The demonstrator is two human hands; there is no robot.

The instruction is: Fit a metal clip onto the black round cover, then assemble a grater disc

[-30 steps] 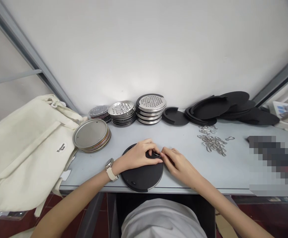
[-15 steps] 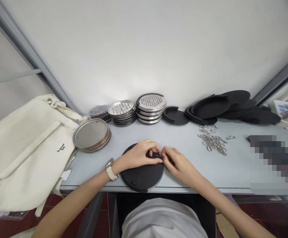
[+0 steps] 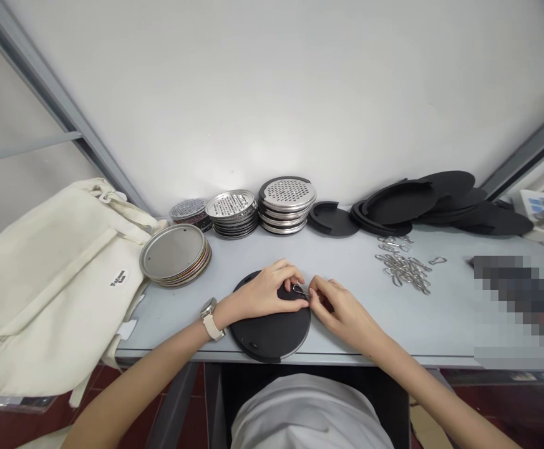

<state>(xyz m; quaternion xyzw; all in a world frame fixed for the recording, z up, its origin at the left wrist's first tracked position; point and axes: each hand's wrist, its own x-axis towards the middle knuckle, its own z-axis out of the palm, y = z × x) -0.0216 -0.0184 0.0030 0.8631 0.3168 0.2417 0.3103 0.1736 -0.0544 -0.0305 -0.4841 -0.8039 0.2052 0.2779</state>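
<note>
A black round disc (image 3: 272, 333) with small oval slots lies flat at the table's front edge, a silvery rim showing along its lower right. Across its upper half rests my left hand (image 3: 269, 288), fingers curled and closed on the disc near its right edge. My right hand (image 3: 340, 307) pinches one end of a small metal carabiner clip (image 3: 299, 290) at that edge. The clip's loop shows between the two hands; whether it passes through a slot is hidden by the fingers.
Loose carabiner clips (image 3: 405, 268) lie in a pile to the right. Along the wall stand stacked metal grater discs (image 3: 231, 212), ring-edged grater discs (image 3: 287, 206) and black covers (image 3: 396, 202). Grey lids (image 3: 173, 252) and a cream bag (image 3: 61, 293) are at left.
The carabiner clip has shifted slightly, so more of its loop shows between my hands. My right fingers have moved a little; my left hand stays on the disc.
</note>
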